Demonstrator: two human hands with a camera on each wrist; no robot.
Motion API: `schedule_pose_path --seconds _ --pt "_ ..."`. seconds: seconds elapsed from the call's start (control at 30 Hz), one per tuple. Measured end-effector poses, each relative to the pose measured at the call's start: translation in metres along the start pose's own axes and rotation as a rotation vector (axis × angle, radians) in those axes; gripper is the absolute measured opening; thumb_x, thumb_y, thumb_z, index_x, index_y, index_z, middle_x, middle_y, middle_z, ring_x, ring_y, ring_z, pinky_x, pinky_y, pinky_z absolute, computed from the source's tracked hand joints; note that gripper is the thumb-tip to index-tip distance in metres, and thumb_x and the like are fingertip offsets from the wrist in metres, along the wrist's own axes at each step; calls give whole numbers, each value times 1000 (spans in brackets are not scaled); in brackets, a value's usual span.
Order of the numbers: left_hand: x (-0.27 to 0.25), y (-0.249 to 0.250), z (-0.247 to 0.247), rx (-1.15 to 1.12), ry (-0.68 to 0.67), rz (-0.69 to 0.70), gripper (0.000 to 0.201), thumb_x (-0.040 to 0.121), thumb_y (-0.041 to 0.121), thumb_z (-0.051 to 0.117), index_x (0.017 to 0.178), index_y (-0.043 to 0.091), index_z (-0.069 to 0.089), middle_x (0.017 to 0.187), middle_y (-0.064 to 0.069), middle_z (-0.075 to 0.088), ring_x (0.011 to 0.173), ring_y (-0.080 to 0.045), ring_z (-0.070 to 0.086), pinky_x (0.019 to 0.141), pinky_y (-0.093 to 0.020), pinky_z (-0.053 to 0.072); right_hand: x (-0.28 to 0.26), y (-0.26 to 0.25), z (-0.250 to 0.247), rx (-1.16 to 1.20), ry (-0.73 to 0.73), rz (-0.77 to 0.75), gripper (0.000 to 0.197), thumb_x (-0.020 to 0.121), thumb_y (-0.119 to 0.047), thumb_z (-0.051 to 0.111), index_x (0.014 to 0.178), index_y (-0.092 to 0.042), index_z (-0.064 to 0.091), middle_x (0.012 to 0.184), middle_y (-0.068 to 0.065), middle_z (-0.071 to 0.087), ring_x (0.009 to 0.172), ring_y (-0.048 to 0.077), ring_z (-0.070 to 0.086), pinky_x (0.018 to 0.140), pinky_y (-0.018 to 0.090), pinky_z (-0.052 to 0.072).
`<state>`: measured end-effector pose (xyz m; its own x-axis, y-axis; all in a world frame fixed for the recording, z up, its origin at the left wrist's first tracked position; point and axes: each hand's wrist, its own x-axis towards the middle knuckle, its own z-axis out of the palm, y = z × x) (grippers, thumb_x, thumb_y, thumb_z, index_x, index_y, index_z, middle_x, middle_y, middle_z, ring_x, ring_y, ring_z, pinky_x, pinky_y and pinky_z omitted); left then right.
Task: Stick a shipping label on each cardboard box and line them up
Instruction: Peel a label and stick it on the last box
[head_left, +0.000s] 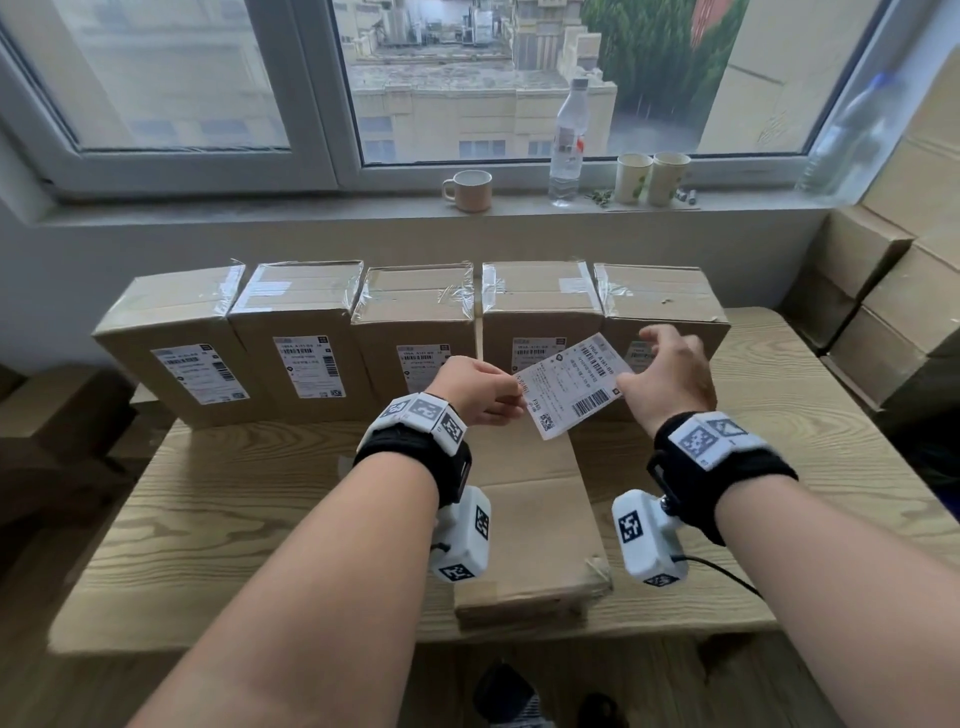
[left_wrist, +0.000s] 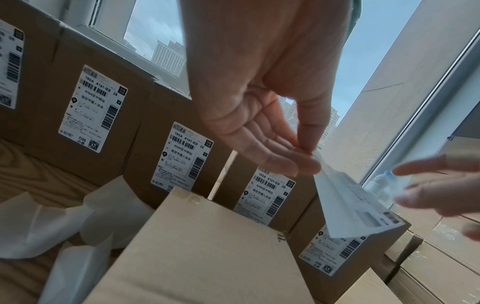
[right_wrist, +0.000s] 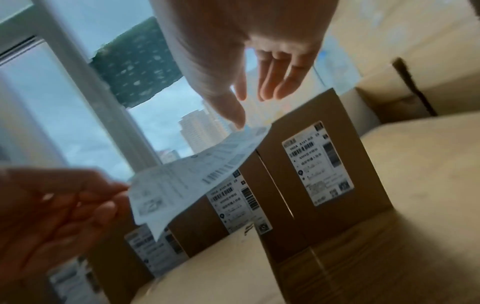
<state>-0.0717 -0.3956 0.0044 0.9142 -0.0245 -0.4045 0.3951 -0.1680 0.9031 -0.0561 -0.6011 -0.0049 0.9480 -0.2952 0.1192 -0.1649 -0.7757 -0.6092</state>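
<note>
Several taped cardboard boxes (head_left: 415, 312) stand in a row at the back of the wooden table (head_left: 234, 493), each with a white label on its front. Another box (head_left: 530, 519) lies flat in front of them with a bare top, also seen in the left wrist view (left_wrist: 207, 246). Above it, my left hand (head_left: 511, 397) pinches the left end of a loose shipping label (head_left: 571, 384) between thumb and fingers (left_wrist: 306, 152). My right hand (head_left: 665, 374) hovers at the label's right end with fingers spread and relaxed (right_wrist: 249, 98); its thumb tip is at the label's edge (right_wrist: 197, 181).
Peeled backing papers (left_wrist: 39, 222) lie on the table to the left of the flat box. The window sill holds a mug (head_left: 467, 189), a water bottle (head_left: 569, 140) and two cups (head_left: 652, 176). Stacked cartons (head_left: 893, 291) crowd the right side.
</note>
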Motion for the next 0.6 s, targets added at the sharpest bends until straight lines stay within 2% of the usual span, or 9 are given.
schedule_pose_path --seconds 0.07,0.13,0.2,0.23,0.3,0.37,0.5,0.6 --pt "1 1 2 -1 -13 2 8 91 1 61 92 -3 67 76 -12 69 53 -11 66 59 -23 58 -5 -8 -2 -28 6 -177 29 84 -19 69 112 -22 65 112 4 61 102 21 58 86 36 52" --pt "1 2 4 -3 -37 5 7 90 3 62 87 1 67 76 -11 69 54 -11 66 60 -22 58 -10 -16 0 63 -186 -287 22 85 -25 70 106 -22 71 103 -1 70 91 14 65 80 33 57" --pt "2 3 6 -5 -55 11 8 90 4 63 83 6 66 76 -9 68 60 -12 66 61 -23 57 -16 -23 5 128 -396 -305 28 80 -31 76 107 -21 74 101 -4 74 87 9 68 80 29 57" --pt "2 3 7 -13 -62 13 9 91 4 62 83 7 65 76 -10 68 63 -14 67 62 -23 57 -18 -24 9 158 -441 -299 31 78 -31 79 107 -20 75 100 -4 74 86 7 69 81 26 56" --pt "3 4 8 -38 -69 17 12 93 2 58 83 6 62 76 -12 67 67 -19 67 62 -25 57 -20 -24 14 210 -455 -285 33 74 -30 82 105 -17 75 97 -3 75 85 5 69 83 24 55" --pt "4 4 9 -41 -67 23 14 95 3 55 83 6 61 77 -13 66 67 -21 67 63 -27 58 -18 -21 18 244 -453 -263 31 73 -30 84 100 -17 77 92 -4 76 84 6 70 84 27 57" --pt "5 2 10 -61 -82 29 11 97 5 53 89 4 61 78 -13 68 58 -14 70 59 -24 59 -14 -19 21 298 -481 -220 16 76 -23 81 91 -16 79 79 -1 76 76 17 73 76 31 60" --pt "7 1 10 -38 -87 48 14 97 8 54 88 3 64 79 -11 69 61 -12 70 63 -23 58 -15 -21 21 325 -483 -216 7 81 -21 77 86 -16 79 77 3 76 76 22 73 74 31 61"
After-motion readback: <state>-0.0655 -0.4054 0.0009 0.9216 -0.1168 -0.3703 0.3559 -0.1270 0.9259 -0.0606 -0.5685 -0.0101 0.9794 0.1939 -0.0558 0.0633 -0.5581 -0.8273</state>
